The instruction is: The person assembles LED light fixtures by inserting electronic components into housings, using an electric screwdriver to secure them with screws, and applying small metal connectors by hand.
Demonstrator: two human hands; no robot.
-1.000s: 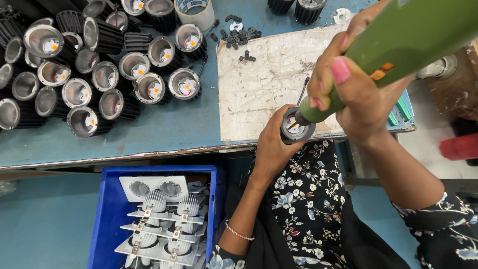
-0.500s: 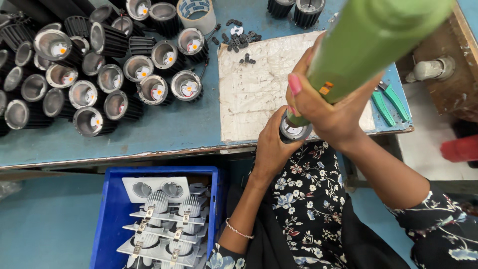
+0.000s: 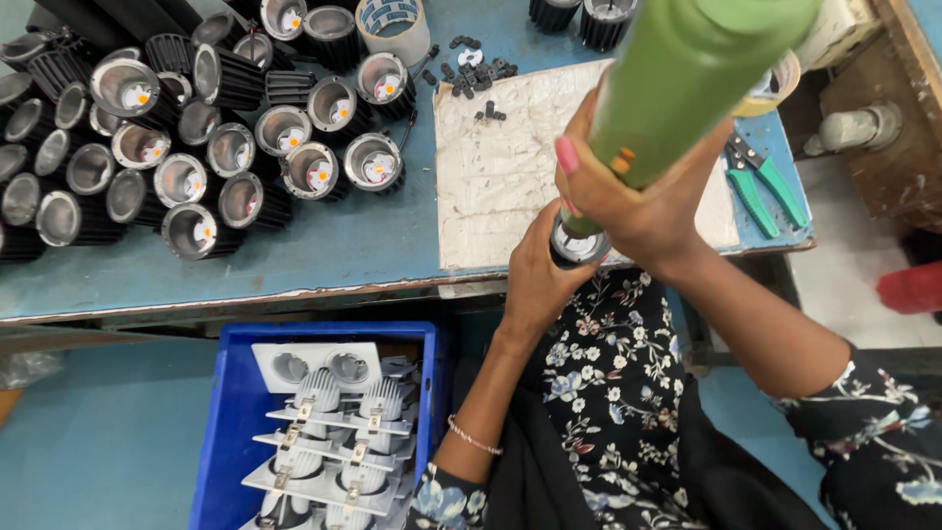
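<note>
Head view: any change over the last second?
Little changed. The right hand slid slightly left along the green driver, which leans more upright over the lamp housing; the green pliers are now uncovered. The left hand still cups the housing. Lamp pile and blue crate unchanged.

Green pliers, tape roll, blue crate below.

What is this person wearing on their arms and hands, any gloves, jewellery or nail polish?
No gloves: both hands are bare. The left hand has a thin beaded bracelet at the wrist. The right hand shows a pink-painted fingernail. Both arms end in short sleeves of dark fabric printed with small white and blue flowers.
</note>
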